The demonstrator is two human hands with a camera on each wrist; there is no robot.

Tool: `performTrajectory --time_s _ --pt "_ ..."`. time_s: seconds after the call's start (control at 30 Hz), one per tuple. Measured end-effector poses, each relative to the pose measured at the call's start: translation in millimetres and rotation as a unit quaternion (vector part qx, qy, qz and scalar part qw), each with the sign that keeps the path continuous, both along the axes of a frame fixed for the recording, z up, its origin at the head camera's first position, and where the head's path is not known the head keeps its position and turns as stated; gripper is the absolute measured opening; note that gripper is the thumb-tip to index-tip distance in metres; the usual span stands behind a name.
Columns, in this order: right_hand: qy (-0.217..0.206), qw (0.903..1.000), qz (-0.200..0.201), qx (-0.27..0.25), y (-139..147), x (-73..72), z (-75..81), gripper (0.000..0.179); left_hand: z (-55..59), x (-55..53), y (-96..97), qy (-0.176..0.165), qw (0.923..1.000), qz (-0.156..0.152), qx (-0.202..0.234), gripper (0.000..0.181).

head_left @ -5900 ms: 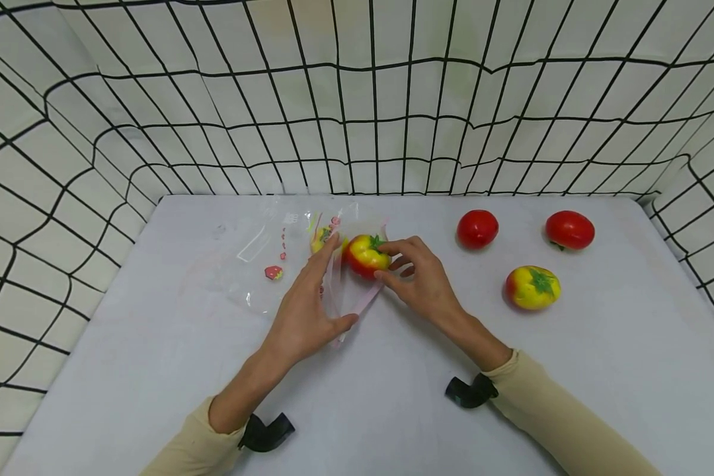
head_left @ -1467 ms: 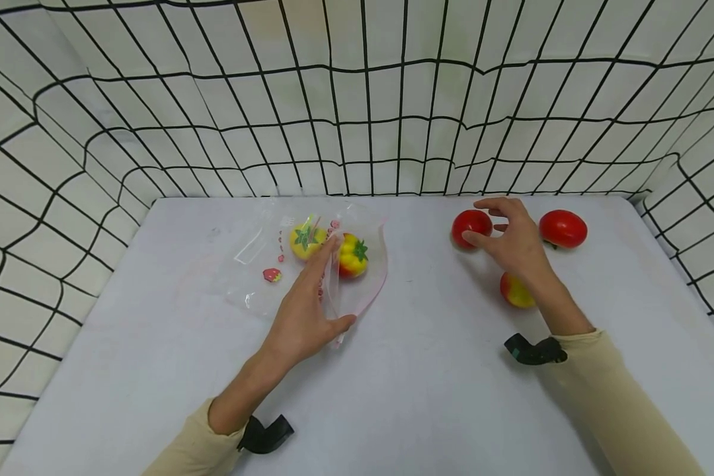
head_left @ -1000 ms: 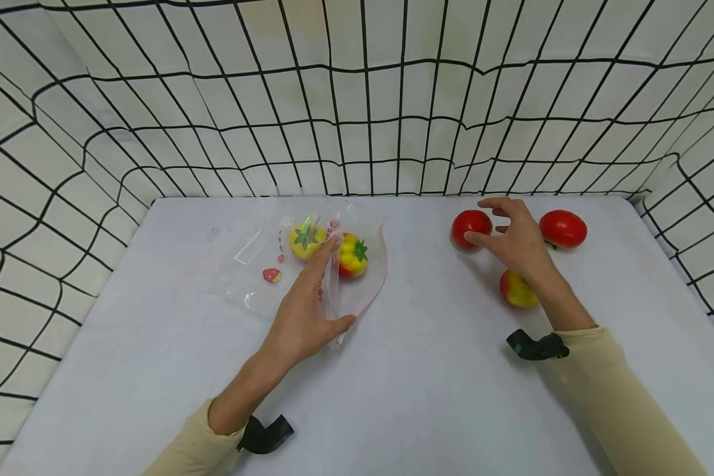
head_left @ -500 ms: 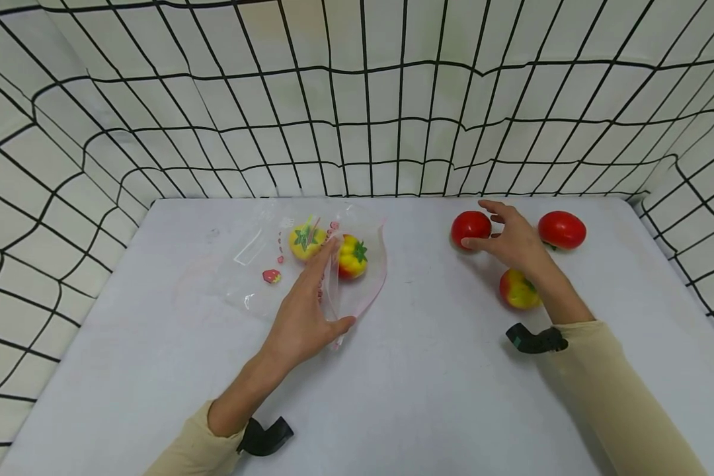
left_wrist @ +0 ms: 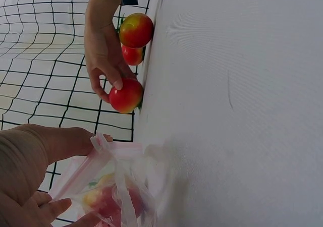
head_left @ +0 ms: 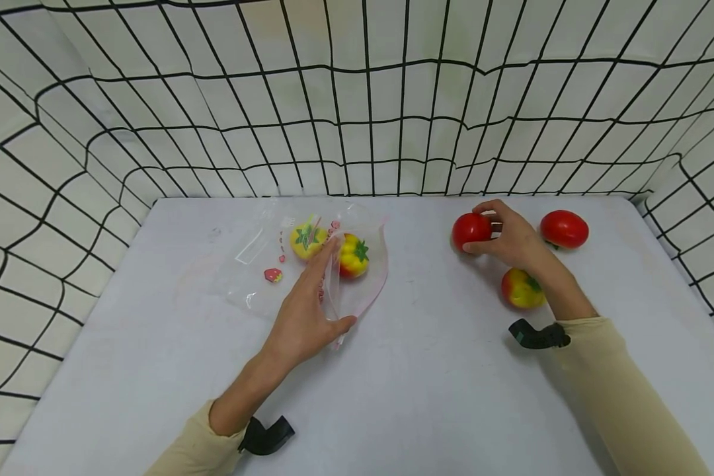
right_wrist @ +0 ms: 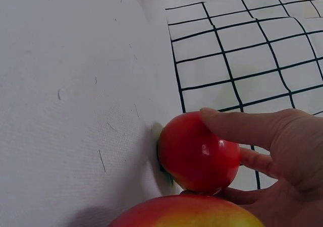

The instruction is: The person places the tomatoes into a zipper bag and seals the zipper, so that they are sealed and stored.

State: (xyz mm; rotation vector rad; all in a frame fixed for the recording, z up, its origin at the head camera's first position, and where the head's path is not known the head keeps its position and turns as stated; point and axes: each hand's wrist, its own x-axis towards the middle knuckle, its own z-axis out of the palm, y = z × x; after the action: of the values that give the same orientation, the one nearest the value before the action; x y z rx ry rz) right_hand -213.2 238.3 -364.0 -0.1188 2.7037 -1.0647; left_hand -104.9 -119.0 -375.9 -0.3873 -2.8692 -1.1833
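Note:
In the head view my right hand (head_left: 508,238) grips a glossy red tomato (head_left: 470,229), thumb on the near side and fingers on the far side. Its green calyx faces down to the cloth in the right wrist view, where the thumb lies over the red skin (right_wrist: 197,151). My left hand (head_left: 300,324) spreads thumb and forefinger wide at the pink-edged mouth of a clear plastic zip bag (head_left: 256,297). Inside the bag lie a yellow tomato with a green calyx (head_left: 306,239) and, by the mouth, a red-and-yellow one (head_left: 353,256).
Another red tomato (head_left: 564,229) lies farther right near the back edge. A red-and-yellow tomato (head_left: 520,289) sits close beside my right wrist, partly hidden by it. White cloth covers the table (head_left: 404,396); black wire grid (head_left: 387,119) walls its back and sides.
My right hand has left the red-and-yellow tomato in the bag and gone right to the red tomato, its fingers now drawn in around it. The left hand stays at the bag.

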Motion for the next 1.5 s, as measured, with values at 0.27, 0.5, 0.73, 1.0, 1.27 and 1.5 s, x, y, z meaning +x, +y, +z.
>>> performTrajectory --time_s 0.27,0.5,0.73,1.0,1.27,1.5 --pt "0.001 1.0 -0.002 -0.006 0.9 -0.4 -0.5 0.079 0.6 0.2 0.3 -0.004 1.0 0.002 -0.003 0.125" --pt "0.019 0.9997 0.001 -0.014 -0.7 0.2 -0.5 0.082 0.9 0.5 0.5 -0.004 1.0 0.001 0.002 0.125" --pt "0.031 0.9989 0.001 -0.036 -5.6 2.9 4.7 0.086 1.3 0.8 0.5 -0.003 1.0 0.001 0.002 0.125" --pt "0.044 0.9963 0.006 -0.073 -11.6 10.3 8.8 0.079 1.1 1.4 -0.1 -0.002 1.0 -0.001 0.003 0.125" --pt "0.045 0.9945 0.016 -0.093 -16.0 12.5 6.0 0.08 -0.2 1.2 0.0 0.001 1.0 -0.001 0.001 0.125" --pt "0.043 0.9945 0.029 -0.091 -21.5 16.7 5.9 0.077 0.8 2.1 0.2 -0.003 1.0 0.001 -0.001 0.124"
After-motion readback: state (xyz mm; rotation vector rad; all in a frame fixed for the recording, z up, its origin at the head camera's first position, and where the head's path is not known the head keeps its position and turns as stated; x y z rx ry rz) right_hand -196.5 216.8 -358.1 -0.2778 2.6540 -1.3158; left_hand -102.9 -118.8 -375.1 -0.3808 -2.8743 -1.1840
